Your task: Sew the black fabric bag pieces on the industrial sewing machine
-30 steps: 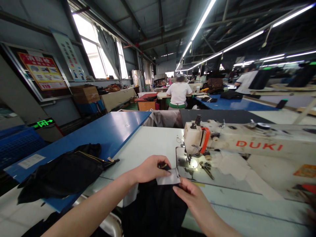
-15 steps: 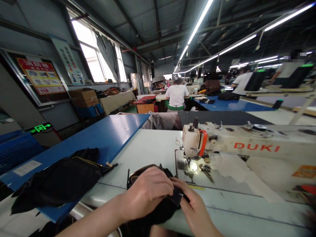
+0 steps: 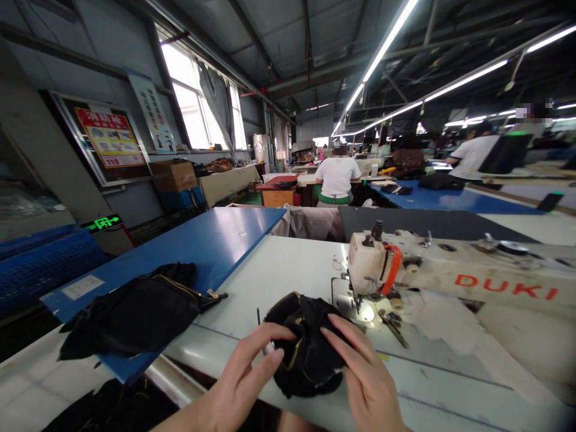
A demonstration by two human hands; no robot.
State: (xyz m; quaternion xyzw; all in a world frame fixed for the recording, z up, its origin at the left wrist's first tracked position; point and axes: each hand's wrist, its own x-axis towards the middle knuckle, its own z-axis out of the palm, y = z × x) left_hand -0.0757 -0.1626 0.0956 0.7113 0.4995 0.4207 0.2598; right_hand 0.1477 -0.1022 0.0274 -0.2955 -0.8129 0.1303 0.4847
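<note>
A bunched black fabric pouch (image 3: 310, 336) with a gold-toned zipper lies at the front of the pale sewing table, left of the needle area. My left hand (image 3: 249, 366) grips its left edge near the zipper, with thumb and fingers curled around the cloth. On the other side my right hand (image 3: 360, 366) holds the pouch, fingers over its top and the thumb partly hidden. Close by to the right stands the sewing machine (image 3: 373, 264), its lamp lighting the needle plate. No cloth of the pouch lies under the needle as far as I can see.
Another black zippered piece (image 3: 135, 312) lies to the left, across the blue table (image 3: 225, 234). Small metal tools (image 3: 392, 327) and whitish scrap material (image 3: 450, 330) sit by the machine. A person in a white shirt (image 3: 337, 177) sits ahead, facing away. Blue crates (image 3: 49, 258) stand far left.
My hands have moved apart, from close together over the pouch to its two sides. The pouch now shows more of its zipper and cloth. The whole view has shifted rightward in the picture.
</note>
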